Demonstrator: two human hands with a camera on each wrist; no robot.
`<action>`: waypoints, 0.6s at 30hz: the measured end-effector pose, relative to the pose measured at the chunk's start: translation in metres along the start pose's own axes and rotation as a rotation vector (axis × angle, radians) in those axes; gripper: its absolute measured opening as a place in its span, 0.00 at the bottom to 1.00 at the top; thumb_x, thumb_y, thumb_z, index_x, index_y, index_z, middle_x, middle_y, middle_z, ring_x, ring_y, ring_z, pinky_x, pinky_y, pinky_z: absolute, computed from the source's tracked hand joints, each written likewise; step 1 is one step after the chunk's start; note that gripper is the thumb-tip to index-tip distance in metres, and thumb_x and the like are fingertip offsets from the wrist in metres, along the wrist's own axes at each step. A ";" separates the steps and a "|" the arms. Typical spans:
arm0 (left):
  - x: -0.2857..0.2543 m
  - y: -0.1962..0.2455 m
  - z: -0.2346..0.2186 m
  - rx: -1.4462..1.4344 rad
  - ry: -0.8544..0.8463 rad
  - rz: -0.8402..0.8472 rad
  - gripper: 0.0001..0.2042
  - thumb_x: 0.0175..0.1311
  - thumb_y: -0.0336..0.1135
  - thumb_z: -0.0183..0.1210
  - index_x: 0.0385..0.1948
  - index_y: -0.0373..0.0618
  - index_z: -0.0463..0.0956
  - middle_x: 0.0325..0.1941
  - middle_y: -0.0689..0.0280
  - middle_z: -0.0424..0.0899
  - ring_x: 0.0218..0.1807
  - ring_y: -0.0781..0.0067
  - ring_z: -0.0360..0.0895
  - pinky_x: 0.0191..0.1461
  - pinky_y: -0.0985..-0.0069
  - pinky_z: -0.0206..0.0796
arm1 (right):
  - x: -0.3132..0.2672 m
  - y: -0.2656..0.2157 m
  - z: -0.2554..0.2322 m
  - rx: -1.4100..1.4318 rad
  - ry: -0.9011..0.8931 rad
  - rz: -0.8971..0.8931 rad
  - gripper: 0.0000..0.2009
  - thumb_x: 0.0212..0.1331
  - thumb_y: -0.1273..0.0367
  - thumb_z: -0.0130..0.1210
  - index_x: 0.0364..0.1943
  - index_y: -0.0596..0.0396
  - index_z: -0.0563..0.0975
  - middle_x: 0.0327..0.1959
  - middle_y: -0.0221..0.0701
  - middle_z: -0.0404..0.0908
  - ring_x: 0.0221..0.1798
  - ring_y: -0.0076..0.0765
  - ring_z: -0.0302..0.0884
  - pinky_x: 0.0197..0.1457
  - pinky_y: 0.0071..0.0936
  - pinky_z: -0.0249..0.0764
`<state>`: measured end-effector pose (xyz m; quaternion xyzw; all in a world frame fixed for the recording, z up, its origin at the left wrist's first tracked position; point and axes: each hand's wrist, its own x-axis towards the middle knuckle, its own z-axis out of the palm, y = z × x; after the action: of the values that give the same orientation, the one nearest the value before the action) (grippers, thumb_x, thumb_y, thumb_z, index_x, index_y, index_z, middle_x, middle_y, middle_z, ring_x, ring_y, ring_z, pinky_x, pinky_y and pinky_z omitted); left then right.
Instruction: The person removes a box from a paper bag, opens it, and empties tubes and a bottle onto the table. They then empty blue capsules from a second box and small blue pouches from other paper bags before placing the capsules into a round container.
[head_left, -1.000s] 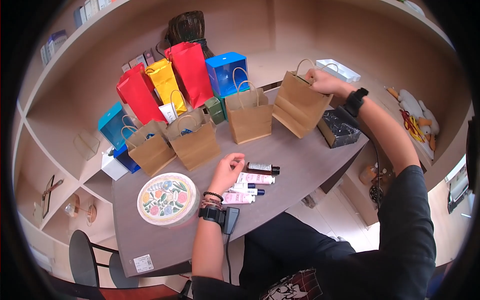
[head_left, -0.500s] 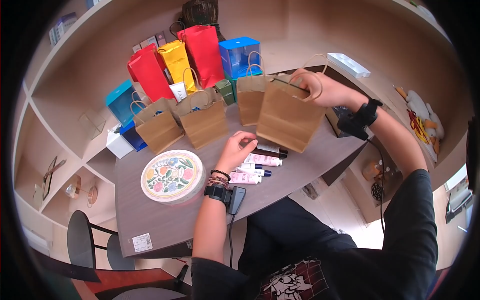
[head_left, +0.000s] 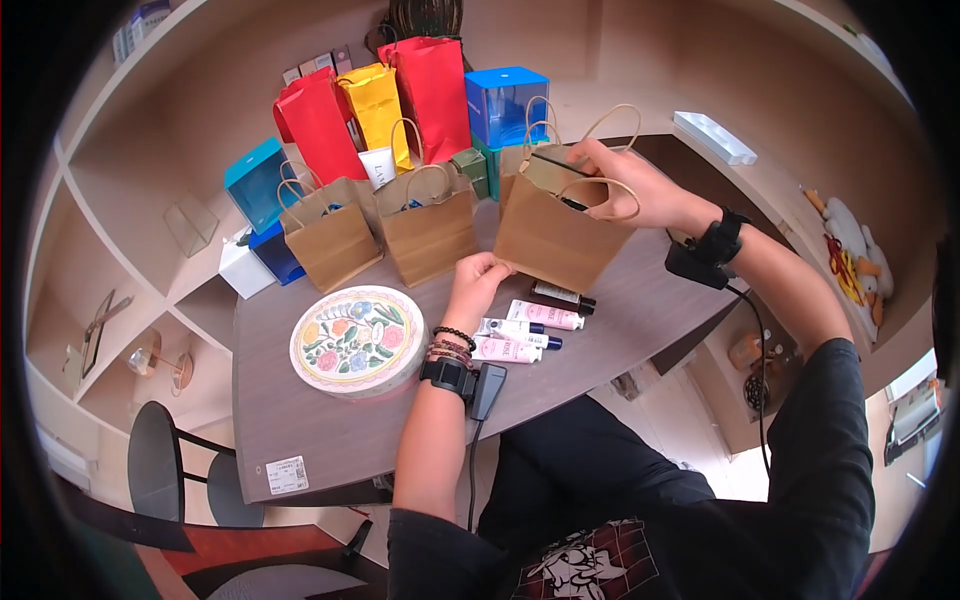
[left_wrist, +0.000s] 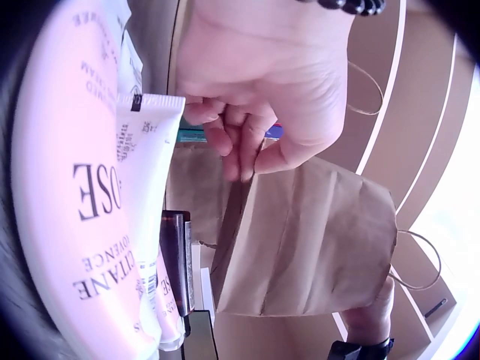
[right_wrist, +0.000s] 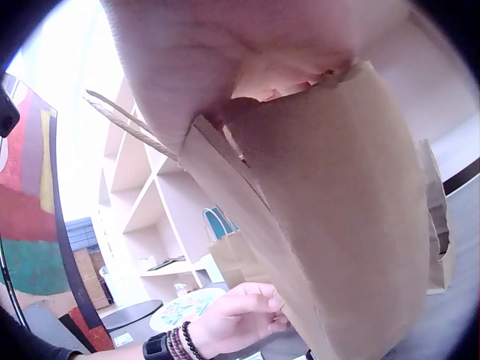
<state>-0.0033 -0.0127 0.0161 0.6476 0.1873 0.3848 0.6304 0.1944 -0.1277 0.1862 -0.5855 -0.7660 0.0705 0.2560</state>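
A brown paper bag [head_left: 560, 240] with twisted handles stands tilted near the middle of the table. My right hand [head_left: 645, 190] grips it at the top opening, fingers over the rim in the right wrist view. Something flat and greenish [head_left: 556, 174] shows inside the opening. Down at the bag's lower left corner, my left hand [head_left: 474, 284] pinches the bottom edge between thumb and fingers, as the left wrist view shows. Just in front of the bag lie a dark brown bottle [head_left: 562, 295], pink hand cream tubes [head_left: 506, 349] and white tubes with dark blue caps.
Two more paper bags [head_left: 430, 240] stand to the left, another partly hidden behind. Red bags [head_left: 428, 100], a yellow bag [head_left: 375, 115] and blue boxes [head_left: 508, 110] line the back. An oval floral box [head_left: 358, 340] sits left of my left hand. A white tray [head_left: 714, 138] lies at the far right.
My right hand has brought the paper bag leftward and nearer from the right of the table. My left hand has moved from above the bottle to pinch the bag's bottom corner.
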 end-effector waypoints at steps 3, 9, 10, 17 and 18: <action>0.002 -0.001 0.000 -0.009 0.026 -0.019 0.06 0.55 0.26 0.54 0.26 0.33 0.77 0.26 0.67 0.79 0.31 0.84 0.72 0.37 0.84 0.63 | -0.002 0.007 0.000 -0.005 0.055 -0.048 0.28 0.39 0.69 0.60 0.48 0.58 0.63 0.32 0.40 0.75 0.35 0.38 0.73 0.40 0.28 0.67; 0.004 -0.011 -0.003 0.126 0.112 -0.061 0.06 0.52 0.27 0.54 0.22 0.34 0.77 0.20 0.70 0.77 0.22 0.85 0.66 0.25 0.83 0.56 | -0.013 -0.004 -0.038 0.136 0.123 0.135 0.29 0.41 0.71 0.65 0.50 0.58 0.65 0.35 0.36 0.76 0.39 0.30 0.73 0.40 0.24 0.68; 0.004 -0.012 -0.003 0.127 0.116 -0.021 0.06 0.52 0.27 0.54 0.22 0.34 0.77 0.19 0.70 0.76 0.21 0.85 0.65 0.25 0.83 0.55 | -0.015 0.001 -0.047 0.190 0.149 0.137 0.30 0.41 0.67 0.67 0.50 0.58 0.65 0.36 0.37 0.76 0.39 0.31 0.74 0.39 0.24 0.69; 0.007 -0.021 -0.018 0.146 0.188 -0.088 0.06 0.50 0.27 0.53 0.20 0.36 0.77 0.20 0.69 0.77 0.23 0.85 0.67 0.27 0.84 0.56 | -0.051 0.002 -0.127 0.156 0.416 0.122 0.27 0.45 0.67 0.62 0.51 0.58 0.65 0.37 0.35 0.76 0.42 0.26 0.73 0.47 0.20 0.66; 0.007 -0.020 -0.020 0.144 0.188 -0.093 0.06 0.50 0.27 0.53 0.20 0.36 0.77 0.20 0.69 0.77 0.23 0.85 0.67 0.27 0.84 0.56 | -0.060 0.004 -0.136 0.165 0.417 0.151 0.27 0.46 0.67 0.62 0.51 0.58 0.64 0.34 0.34 0.77 0.39 0.26 0.74 0.45 0.19 0.68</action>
<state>-0.0087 0.0079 -0.0027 0.6429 0.3023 0.3997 0.5793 0.2732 -0.2084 0.2826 -0.6203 -0.6421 0.0294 0.4496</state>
